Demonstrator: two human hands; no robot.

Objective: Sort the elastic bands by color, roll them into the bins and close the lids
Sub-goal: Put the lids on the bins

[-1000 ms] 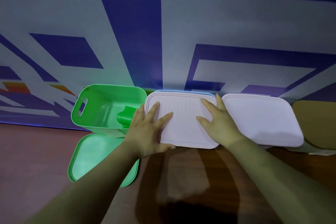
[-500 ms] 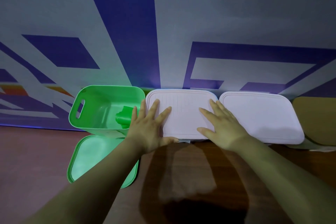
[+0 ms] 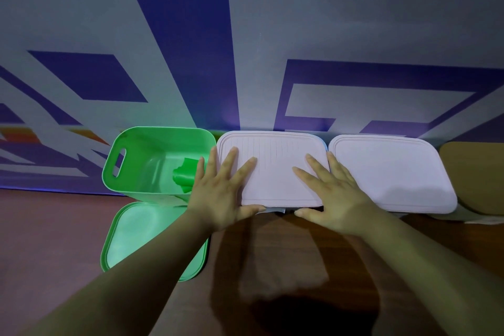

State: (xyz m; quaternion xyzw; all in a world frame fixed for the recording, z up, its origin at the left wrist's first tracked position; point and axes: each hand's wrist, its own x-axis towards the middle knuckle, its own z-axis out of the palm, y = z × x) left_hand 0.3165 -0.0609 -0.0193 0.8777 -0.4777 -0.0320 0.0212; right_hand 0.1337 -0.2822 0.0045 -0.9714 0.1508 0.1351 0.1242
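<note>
Three bins stand in a row against the wall. The green bin (image 3: 131, 161) at the left is uncovered, with a rolled green elastic band (image 3: 184, 176) inside it. Its green lid (image 3: 131, 237) lies flat on the table in front of it. A pale pink lid (image 3: 275, 172) covers the middle bin. My left hand (image 3: 218, 194) presses flat on that lid's left side, fingers spread. My right hand (image 3: 332, 191) presses flat on its right side, the thumb at the front edge. Another pale pink lid (image 3: 392, 174) covers the right bin.
A tan object (image 3: 474, 172) sits at the far right beside the bins. The brown table (image 3: 272, 267) stretches toward me. A blue and white patterned wall (image 3: 245, 49) rises directly behind the bins.
The middle lid, tilted up at its front a second ago, now lies level on its bin. Both hands stayed on it and pressed down, the right thumb sliding to the front edge.
</note>
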